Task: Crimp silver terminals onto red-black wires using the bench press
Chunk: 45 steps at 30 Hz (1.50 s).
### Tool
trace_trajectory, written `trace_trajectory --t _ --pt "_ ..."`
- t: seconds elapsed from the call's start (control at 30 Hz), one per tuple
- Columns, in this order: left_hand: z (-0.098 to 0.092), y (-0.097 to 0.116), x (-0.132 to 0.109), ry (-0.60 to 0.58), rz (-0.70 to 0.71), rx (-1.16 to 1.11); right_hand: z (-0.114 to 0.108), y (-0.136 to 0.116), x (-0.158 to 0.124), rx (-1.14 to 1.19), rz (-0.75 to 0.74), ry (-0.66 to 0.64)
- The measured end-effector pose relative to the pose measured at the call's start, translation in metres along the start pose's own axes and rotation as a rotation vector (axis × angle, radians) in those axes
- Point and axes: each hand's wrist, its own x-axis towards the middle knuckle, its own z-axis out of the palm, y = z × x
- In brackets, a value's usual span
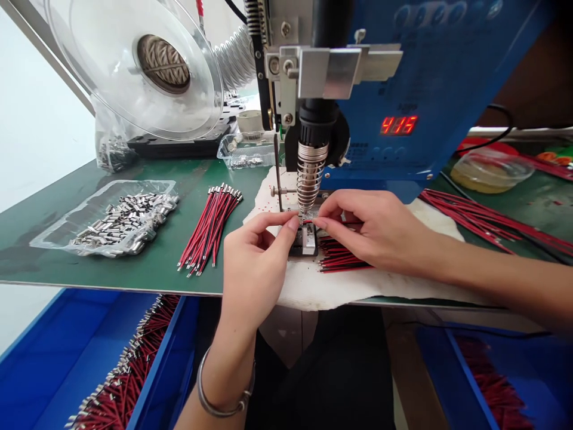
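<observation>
My left hand (pixel 259 263) is pinched at the left side of the soldering machine's tip, over a small metal fixture (pixel 308 239); what its fingertips hold is too small to name. Opposite it, my right hand (pixel 373 230) pinches the end of a red wire (pixel 308 221) just right of the tip. The spring-wrapped iron (pixel 312 173) points down between both hands. A bundle of red and black wires (pixel 340 257) lies partly under my right hand on a white cloth (pixel 313 289).
Left on the green table (pixel 58 194) are a clear tray of metal parts (pixel 120 224) and a wire bundle (pixel 209 230). The blue machine (pixel 389 155) stands behind. More wires (pixel 487 218) lie right. Blue bins (pixel 165 352) sit below the table edge.
</observation>
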Motion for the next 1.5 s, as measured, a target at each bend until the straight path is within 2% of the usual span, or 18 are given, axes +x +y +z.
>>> trace_trajectory --t 1.5 --pt "-0.0011 -0.0021 0.0000 0.000 0.008 -0.007 0.0007 -0.0041 -0.0011 -0.032 0.019 0.011"
